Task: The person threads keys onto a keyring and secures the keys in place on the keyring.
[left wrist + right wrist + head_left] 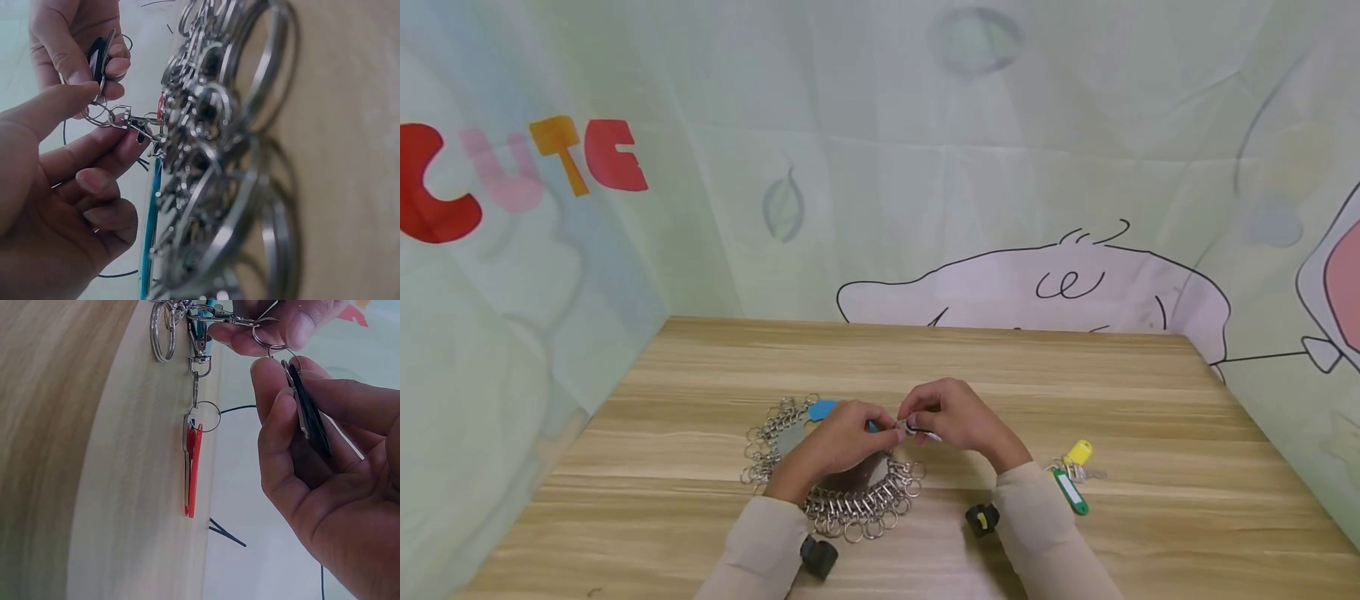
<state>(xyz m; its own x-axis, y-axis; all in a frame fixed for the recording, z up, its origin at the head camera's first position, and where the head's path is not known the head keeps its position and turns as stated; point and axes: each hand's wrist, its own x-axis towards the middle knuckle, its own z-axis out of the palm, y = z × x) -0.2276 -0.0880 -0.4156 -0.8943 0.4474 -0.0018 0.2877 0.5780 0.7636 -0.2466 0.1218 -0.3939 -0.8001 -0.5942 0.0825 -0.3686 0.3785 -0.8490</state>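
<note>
My left hand (pixel 853 437) pinches the split ring (pixel 97 114) of a small metal swivel clasp (pixel 132 119) between thumb and index finger. Opposite it, my right hand (pixel 953 415) holds a black key tag (pixel 312 412) together with a silver key (pixel 299 403). A thin wire ring on the tag meets the clasp's split ring between the two hands. Beneath the left hand lies a round bundle of metal clasps and rings (pixel 850 504), partly hidden by that hand. In the right wrist view a red key tag (pixel 195 472) and its key hang on another clasp.
To the right on the wooden table (pixel 700 358) lie a yellow key tag (pixel 1080 452), a green key tag (pixel 1070 490) and keys (pixel 1086 472). Blue tags (pixel 822 409) show at the bundle's far side. A printed curtain (pixel 880 167) stands behind the table.
</note>
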